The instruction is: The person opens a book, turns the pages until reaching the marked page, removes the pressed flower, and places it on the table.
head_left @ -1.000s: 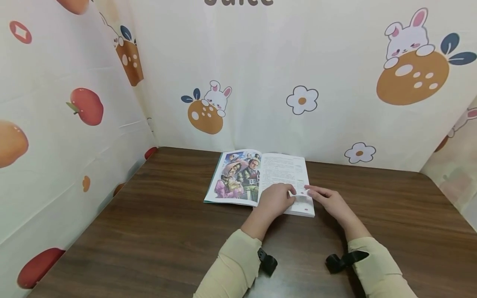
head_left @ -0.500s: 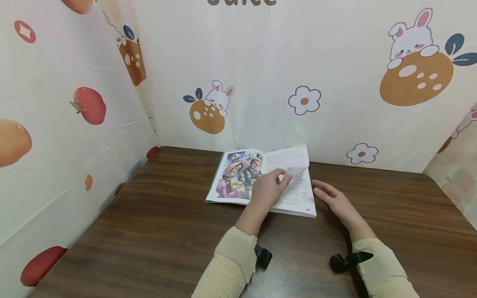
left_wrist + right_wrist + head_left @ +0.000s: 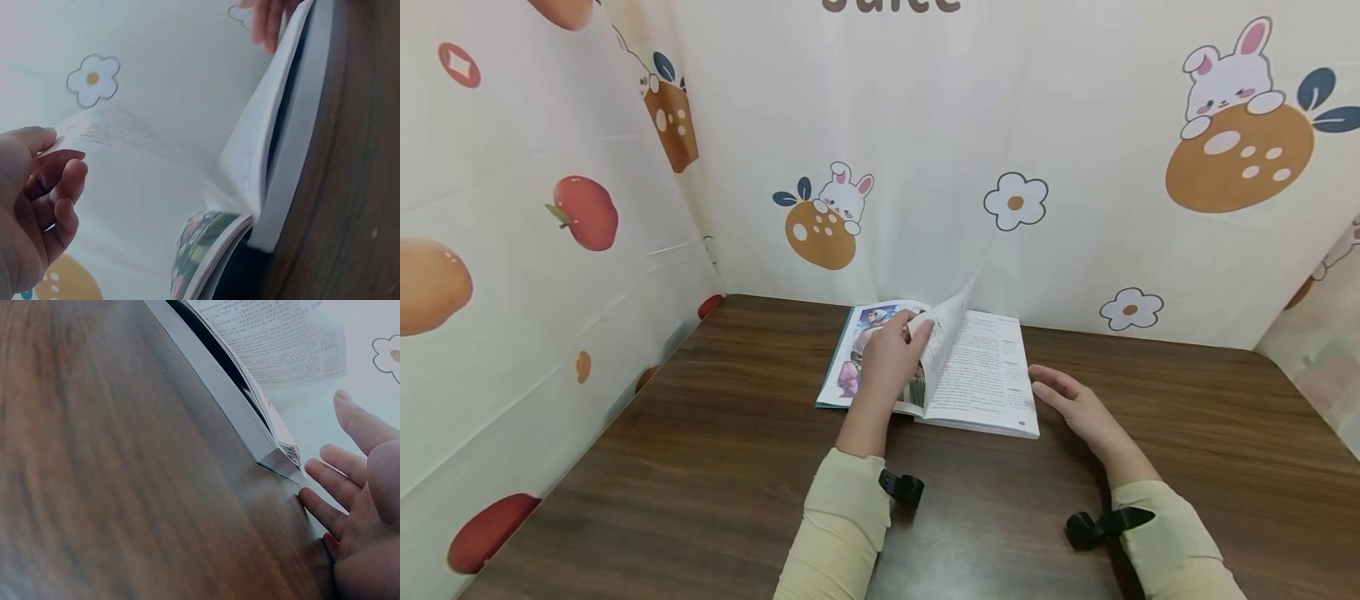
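Left hand (image 3: 887,358) has swung leftward, pinching a raised page (image 3: 943,332); right hand (image 3: 1075,406) is spread beside the book (image 3: 983,379).

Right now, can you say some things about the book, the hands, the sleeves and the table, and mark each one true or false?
1. The left hand pinches a page. True.
2. The book is closed. False: it lies open.
3. The right hand grips the same page. False: it is beside the book, holding nothing.
4. The table is brown. True.
5. Both sleeves are red. False: they are pale yellow.
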A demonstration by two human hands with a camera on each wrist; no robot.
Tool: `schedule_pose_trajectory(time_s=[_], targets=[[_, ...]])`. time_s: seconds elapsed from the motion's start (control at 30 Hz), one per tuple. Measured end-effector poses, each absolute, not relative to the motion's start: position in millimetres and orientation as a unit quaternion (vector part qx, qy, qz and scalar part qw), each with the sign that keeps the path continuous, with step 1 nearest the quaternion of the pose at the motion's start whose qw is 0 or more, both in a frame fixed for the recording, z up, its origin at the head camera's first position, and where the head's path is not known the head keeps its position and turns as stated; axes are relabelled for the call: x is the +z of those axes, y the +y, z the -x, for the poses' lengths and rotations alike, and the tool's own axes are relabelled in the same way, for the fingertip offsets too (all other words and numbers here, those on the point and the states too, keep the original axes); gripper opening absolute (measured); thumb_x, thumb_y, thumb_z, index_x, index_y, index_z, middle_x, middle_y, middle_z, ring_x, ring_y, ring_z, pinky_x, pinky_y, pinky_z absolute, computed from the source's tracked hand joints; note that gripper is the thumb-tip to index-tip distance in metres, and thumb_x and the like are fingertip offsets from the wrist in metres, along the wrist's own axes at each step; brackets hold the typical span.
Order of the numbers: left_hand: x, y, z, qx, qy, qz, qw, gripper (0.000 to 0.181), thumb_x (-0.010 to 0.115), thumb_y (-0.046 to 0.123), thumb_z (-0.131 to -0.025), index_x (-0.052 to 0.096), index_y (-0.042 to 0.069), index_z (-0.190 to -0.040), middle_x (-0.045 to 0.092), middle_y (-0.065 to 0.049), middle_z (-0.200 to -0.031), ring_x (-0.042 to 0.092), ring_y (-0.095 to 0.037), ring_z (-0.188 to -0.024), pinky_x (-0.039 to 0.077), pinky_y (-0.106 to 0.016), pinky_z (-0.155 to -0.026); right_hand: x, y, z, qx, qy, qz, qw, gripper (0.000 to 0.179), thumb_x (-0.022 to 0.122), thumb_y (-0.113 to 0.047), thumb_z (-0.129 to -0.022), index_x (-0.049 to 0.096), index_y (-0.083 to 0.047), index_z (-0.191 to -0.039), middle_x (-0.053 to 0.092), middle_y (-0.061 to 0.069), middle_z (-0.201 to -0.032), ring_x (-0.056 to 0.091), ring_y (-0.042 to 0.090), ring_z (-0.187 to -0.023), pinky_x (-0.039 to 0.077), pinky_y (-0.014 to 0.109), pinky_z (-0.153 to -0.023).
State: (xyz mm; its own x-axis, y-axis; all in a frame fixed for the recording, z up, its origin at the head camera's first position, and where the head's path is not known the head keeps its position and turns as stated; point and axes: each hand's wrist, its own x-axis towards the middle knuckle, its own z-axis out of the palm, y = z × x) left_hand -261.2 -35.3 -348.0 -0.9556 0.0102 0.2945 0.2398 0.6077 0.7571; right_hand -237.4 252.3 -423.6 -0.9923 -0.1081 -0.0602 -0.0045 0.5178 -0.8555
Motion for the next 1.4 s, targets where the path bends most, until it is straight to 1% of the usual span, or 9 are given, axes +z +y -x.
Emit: schedule_pose_trajectory(time_s=[0.13, 0.2, 0.37, 0.5, 0.67, 0.77, 0.93, 1.17, 1.4], targets=[[-348, -43, 263, -0.473, -0.869, 0.067, 0.126, 0.029, 0.049, 0.043, -0.094, 0.058, 0.017, -0.103, 0.051, -0.002, -0.056, 0.057, -0.016, -0.043, 0.040, -0.028, -0.045, -423, 252, 237, -0.492, 0.868, 0.034, 0.055, 0.064, 0.050, -0.047, -0.092, 0.034, -0.011, -0.142, 0.032, 0.019, -0.144, 0.022, 0.041, -0.132, 0.021, 0.063, -0.098], [-348, -47, 263, -0.480, -0.865, 0.064, 0.129, 0.029, 0.048, 0.042, -0.094, 0.058, 0.017, -0.102, 0.052, -0.002, -0.056, 0.058, -0.019, -0.045, 0.039, -0.028, -0.044, -423, 252, 237, -0.493, 0.867, 0.036, 0.056, 0.063, 0.050, -0.047, -0.092, 0.034, -0.011, -0.142, 0.032, 0.019, -0.144, 0.022, 0.041, -0.132, 0.021, 0.063, -0.098], [-349, -59, 265, -0.489, -0.857, 0.056, 0.156, 0.026, 0.051, 0.037, -0.093, 0.062, 0.014, -0.100, 0.053, -0.001, -0.061, 0.055, -0.017, -0.051, 0.036, -0.027, -0.044, -423, 252, 238, -0.491, 0.868, 0.042, 0.057, 0.064, 0.050, -0.046, -0.092, 0.033, -0.011, -0.143, 0.031, 0.019, -0.144, 0.022, 0.041, -0.132, 0.022, 0.063, -0.097], [-349, -70, 268, -0.495, -0.851, 0.034, 0.170, 0.023, 0.055, 0.033, -0.090, 0.065, 0.013, -0.096, 0.056, -0.002, -0.072, 0.049, -0.016, -0.062, 0.038, -0.029, -0.054, -422, 252, 238, -0.491, 0.868, 0.044, 0.057, 0.064, 0.050, -0.046, -0.092, 0.034, -0.010, -0.142, 0.031, 0.019, -0.144, 0.022, 0.041, -0.133, 0.020, 0.063, -0.098], [-350, -82, 273, -0.516, -0.841, 0.001, 0.160, 0.019, 0.058, 0.028, -0.087, 0.066, 0.013, -0.096, 0.060, -0.002, -0.088, 0.052, -0.019, -0.080, 0.041, -0.033, -0.071, -420, 252, 239, -0.493, 0.867, 0.046, 0.057, 0.064, 0.051, -0.046, -0.092, 0.034, -0.009, -0.142, 0.032, 0.020, -0.144, 0.022, 0.040, -0.133, 0.020, 0.063, -0.098], [-350, -90, 273, -0.523, -0.839, -0.009, 0.148, 0.018, 0.060, 0.025, -0.087, 0.065, 0.011, -0.097, 0.060, -0.004, -0.092, 0.052, -0.020, -0.085, 0.042, -0.034, -0.074, -420, 252, 239, -0.493, 0.867, 0.051, 0.055, 0.063, 0.051, -0.045, -0.092, 0.035, -0.008, -0.141, 0.033, 0.020, -0.143, 0.024, 0.040, -0.132, 0.021, 0.063, -0.098], [-355, -107, 275, -0.529, -0.841, -0.025, 0.110, 0.018, 0.062, 0.024, -0.087, 0.064, 0.010, -0.098, 0.059, -0.006, -0.093, 0.052, -0.021, -0.085, 0.043, -0.032, -0.073, -422, 252, 240, -0.483, 0.873, 0.057, 0.048, 0.062, 0.056, -0.043, -0.090, 0.039, -0.008, -0.139, 0.036, 0.020, -0.141, 0.026, 0.040, -0.130, 0.020, 0.062, -0.098], [-366, -131, 276, -0.542, -0.837, -0.042, 0.066, 0.018, 0.065, 0.016, -0.086, 0.063, 0.006, -0.101, 0.058, -0.010, -0.094, 0.051, -0.023, -0.088, 0.043, -0.032, -0.075, -426, 253, 243, -0.456, 0.887, 0.059, 0.044, 0.070, 0.069, -0.040, -0.081, 0.040, -0.007, -0.137, 0.035, 0.021, -0.141, 0.025, 0.041, -0.129, 0.017, 0.065, -0.097], [-374, -149, 273, -0.521, -0.852, -0.059, -0.006, 0.027, 0.063, 0.015, -0.087, 0.056, 0.010, -0.112, 0.057, -0.011, -0.095, 0.050, -0.024, -0.085, 0.041, -0.033, -0.071, -427, 254, 244, -0.444, 0.893, 0.059, 0.040, 0.073, 0.072, -0.037, -0.079, 0.040, -0.006, -0.137, 0.034, 0.023, -0.141, 0.024, 0.044, -0.129, 0.016, 0.066, -0.096]])
